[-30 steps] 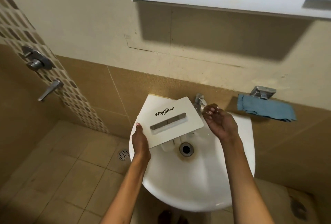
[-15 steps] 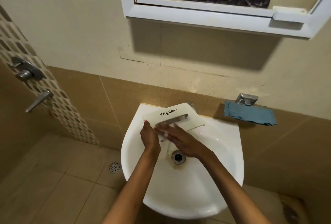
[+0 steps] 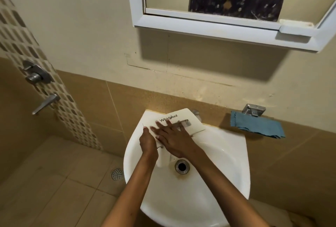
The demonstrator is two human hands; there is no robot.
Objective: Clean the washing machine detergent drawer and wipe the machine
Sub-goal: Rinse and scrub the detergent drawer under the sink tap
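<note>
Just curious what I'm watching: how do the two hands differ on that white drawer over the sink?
The left hand grips the drawer by its left edge with curled fingers; the right hand lies flat on its front, fingers straight and spread. The left hand sits at the edge; the right hand reaches the printed logo. Both touch the drawer over the sink.

"Whirlpool" is printed on the white detergent drawer (image 3: 183, 117) front

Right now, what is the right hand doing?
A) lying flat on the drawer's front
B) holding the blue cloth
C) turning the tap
A: the right hand lies with straight fingers across the white detergent drawer, over the sink; the blue cloth lies apart, near the wall.
</note>
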